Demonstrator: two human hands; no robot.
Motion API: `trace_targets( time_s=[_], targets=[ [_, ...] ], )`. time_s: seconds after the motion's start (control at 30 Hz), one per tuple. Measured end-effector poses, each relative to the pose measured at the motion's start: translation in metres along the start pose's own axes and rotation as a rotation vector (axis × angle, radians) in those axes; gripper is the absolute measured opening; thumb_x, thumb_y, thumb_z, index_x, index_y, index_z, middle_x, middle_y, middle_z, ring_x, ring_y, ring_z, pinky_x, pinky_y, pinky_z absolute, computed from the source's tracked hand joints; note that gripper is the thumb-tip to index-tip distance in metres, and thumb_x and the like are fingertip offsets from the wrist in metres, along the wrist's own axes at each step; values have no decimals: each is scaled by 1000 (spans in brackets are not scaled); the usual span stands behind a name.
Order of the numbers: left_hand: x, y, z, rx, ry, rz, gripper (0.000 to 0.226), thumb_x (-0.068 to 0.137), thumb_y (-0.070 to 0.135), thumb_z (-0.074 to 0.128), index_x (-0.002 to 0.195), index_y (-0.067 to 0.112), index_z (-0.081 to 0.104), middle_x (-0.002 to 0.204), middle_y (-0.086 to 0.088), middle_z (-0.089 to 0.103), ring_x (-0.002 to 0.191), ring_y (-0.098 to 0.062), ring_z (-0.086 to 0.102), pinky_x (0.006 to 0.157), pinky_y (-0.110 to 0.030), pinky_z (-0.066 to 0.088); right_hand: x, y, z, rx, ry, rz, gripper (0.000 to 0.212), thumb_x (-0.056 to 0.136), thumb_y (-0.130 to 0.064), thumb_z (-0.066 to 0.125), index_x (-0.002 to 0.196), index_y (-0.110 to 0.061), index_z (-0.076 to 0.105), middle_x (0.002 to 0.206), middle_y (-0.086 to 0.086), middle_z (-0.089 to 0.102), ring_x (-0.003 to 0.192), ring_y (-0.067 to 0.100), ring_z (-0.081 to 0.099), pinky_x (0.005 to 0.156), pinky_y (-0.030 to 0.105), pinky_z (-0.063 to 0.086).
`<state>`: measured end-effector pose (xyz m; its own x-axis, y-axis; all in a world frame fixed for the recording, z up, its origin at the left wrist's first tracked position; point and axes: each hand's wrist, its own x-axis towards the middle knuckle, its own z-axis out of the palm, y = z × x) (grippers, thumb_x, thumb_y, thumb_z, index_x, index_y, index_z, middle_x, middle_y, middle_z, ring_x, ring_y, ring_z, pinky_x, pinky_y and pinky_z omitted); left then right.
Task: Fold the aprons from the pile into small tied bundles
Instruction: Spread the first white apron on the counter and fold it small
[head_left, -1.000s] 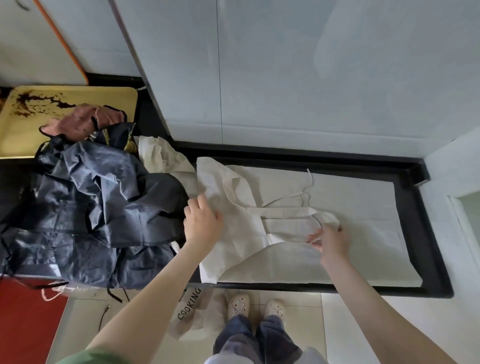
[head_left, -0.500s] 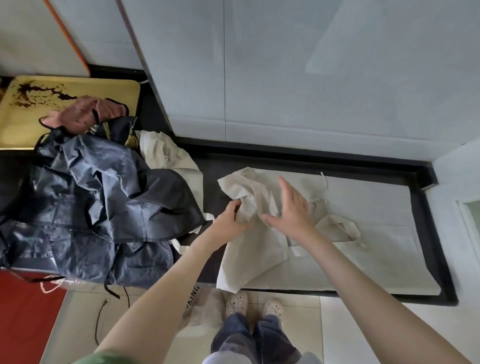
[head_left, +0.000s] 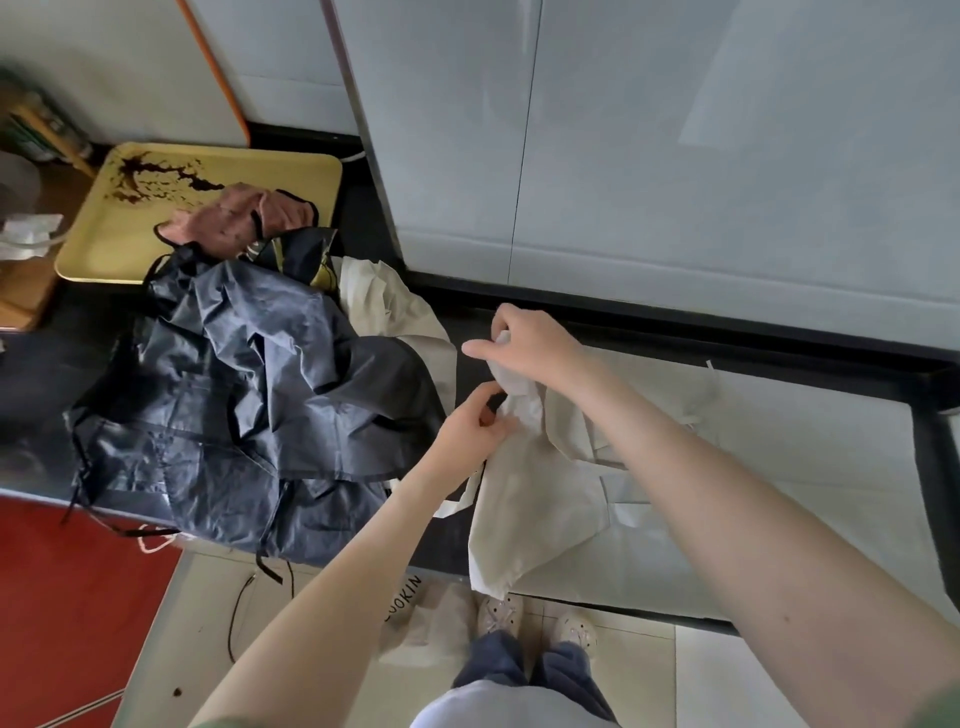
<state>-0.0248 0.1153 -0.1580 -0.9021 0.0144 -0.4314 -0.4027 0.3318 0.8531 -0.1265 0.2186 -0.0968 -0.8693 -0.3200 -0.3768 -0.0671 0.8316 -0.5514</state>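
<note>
On the black counter (head_left: 779, 345), just right of the heap of dark aprons (head_left: 249, 415), lay the cream apron (head_left: 545, 499) being worked; most of it was spread flat toward the right, its near-left corner hung a little over the counter's front edge, and its far-left corner was lifted off the surface. The right hand (head_left: 530, 345) had its fingers curled round that bunched corner from above; the left hand (head_left: 475, 423) pinched the cloth just below it, the two hands close together. By my reading this was an early folding step; no fold looked pressed flat yet, and nothing was tied. The next move would call for carrying the held corner across the flat part, keeping the edge straight, then smoothing it down; the loose ties (head_left: 698, 413) further right would need to stay free for the knot. Behind the heap a pink cloth (head_left: 228, 223) lay on a yellow tray (head_left: 208, 171).
</note>
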Motion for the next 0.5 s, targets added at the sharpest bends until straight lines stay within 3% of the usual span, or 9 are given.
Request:
trace_targets(
  time_s=[0.1,0.23,0.37,0.43,0.5],
  targets=[
    [-3,-2,-3,1,32,42,40,91,24,62,128,33,50,72,4,41,63,-9,40,57,-22,40,4,3,-14,21,-14,-1,30,86,-45,61,88,-16,55,84,-4,56,78,15,54,64,30,40],
    [-6,-2,-7,-8,80,2,44,88,26,68,128,23,49,82,3,51,68,-7,49,54,-12,44,0,15,-29,193,-57,-25,14,88,-27,63,99,-18,62,87,-7,61,78,11,56,62,22,40],
    [-8,-5,-15,140,47,-4,34,92,24,62,124,14,54,81,6,51,69,-6,50,56,-7,42,-2,28,-33,518,139,19,7,92,-19,58,96,-22,63,82,-2,62,71,14,54,63,24,41],
    [-7,-6,-17,232,48,18,24,95,22,55,117,13,60,79,6,50,71,-7,48,58,-9,39,-3,35,-31,583,173,8,7,92,-19,59,97,-22,62,80,-3,61,73,13,54,68,26,41],
    [-8,-5,-17,217,64,-7,20,96,25,52,107,13,63,82,1,58,75,-14,53,62,-12,38,-4,40,-29,587,118,-2,19,92,-20,61,111,-22,59,89,-3,63,83,11,57,75,25,42]
  ],
)
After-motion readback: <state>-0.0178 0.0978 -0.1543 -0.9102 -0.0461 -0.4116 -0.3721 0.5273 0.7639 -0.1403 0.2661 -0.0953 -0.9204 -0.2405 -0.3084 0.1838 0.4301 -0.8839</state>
